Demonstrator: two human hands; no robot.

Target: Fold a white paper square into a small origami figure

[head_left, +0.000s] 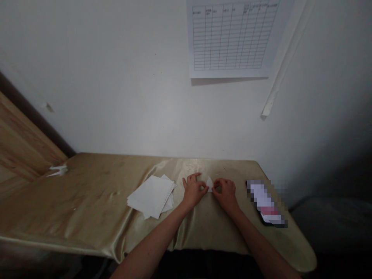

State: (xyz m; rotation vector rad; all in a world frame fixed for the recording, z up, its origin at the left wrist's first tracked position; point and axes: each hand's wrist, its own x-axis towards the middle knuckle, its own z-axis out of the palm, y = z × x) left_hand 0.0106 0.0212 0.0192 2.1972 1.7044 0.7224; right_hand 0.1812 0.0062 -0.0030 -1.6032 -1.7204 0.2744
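Note:
A small white folded piece of paper [209, 185], pointed at its top, is held between my two hands just over the gold cloth. My left hand [193, 189] pinches its left side between thumb and forefinger, the other fingers spread away. At its right side, my right hand [225, 192] grips the edge with thumb and forefinger, the remaining fingers curled. The fingertips cover the paper's lower corners. Left of my left hand lies a loose stack of white paper sheets [152, 195], some with a perforated edge.
A phone [266, 203] with a blurred-out screen lies near the table's right edge. The table [95, 193] has a wrinkled gold satin cover and stands against a white wall. White scraps [59, 170] sit at the far left. A printed chart [229, 38] hangs above.

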